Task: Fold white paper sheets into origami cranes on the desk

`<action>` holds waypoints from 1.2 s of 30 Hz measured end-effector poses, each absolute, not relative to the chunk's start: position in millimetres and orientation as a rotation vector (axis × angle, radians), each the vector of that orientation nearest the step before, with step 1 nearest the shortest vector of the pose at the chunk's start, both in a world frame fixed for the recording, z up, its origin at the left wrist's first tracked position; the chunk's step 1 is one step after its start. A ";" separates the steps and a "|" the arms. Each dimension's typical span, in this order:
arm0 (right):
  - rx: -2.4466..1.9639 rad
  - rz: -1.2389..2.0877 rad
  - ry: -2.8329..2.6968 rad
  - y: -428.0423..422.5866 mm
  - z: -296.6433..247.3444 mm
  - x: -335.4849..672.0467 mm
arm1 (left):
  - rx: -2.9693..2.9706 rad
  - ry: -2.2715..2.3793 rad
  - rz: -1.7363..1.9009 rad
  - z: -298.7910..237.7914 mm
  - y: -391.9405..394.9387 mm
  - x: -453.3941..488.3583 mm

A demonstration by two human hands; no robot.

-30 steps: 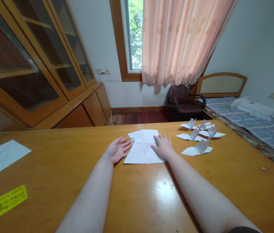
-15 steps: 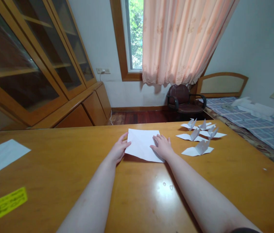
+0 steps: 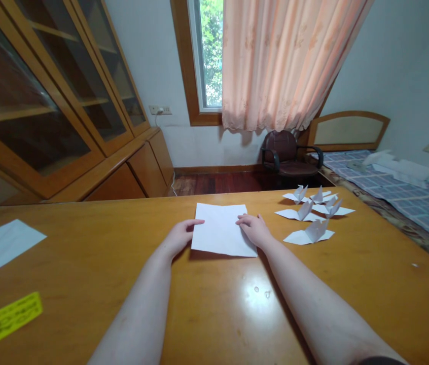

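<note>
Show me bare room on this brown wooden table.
The table is bare between the flat white paper sheet at left and the left hand, and right of the right forearm barring a tiny white scrap. Crowded: mid-table, under another white paper sheet; far right, under folded white paper birds.

I note both arms extended forward, converging from either side. Left forearm (image 3: 136, 301): bare, wrist bent slightly inward; left grip (image 3: 193, 229) shows the thumb straight, pointing inward, remaining fingers mostly hidden. Right forearm (image 3: 311, 291): bare, slanting inward; right grip (image 3: 242, 224) palm down, fingers loosely curved, knuckles raised.
</note>
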State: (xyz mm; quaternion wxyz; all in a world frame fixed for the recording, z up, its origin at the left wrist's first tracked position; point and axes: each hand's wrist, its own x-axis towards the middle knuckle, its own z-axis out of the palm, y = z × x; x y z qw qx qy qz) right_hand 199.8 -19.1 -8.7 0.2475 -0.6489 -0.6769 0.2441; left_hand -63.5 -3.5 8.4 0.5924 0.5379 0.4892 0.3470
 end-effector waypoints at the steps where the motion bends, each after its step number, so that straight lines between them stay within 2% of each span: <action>1: -1.735 0.707 -1.842 -19.1 -7.4 200.0 | 1.285 1.176 0.797 7.2 -3.0 -63.9; 7: -1.454 0.883 -1.736 -21.3 -4.2 202.4 | 1.630 1.353 0.852 6.5 3.8 -65.0; 17: -1.145 1.012 -1.836 -28.0 -3.5 197.1 | 1.594 1.788 0.901 -2.3 16.6 -77.0; 25: -1.774 0.647 -1.725 -19.3 -8.2 194.9 | 1.839 1.854 0.709 -0.6 14.3 -67.8; 30: -1.945 0.439 -1.743 -15.2 -10.8 198.5 | 2.081 1.929 0.633 -4.9 13.8 -64.6; 36: -2.013 0.397 -1.719 -14.2 -11.4 198.0 | 2.143 2.077 0.519 -7.9 10.8 -61.6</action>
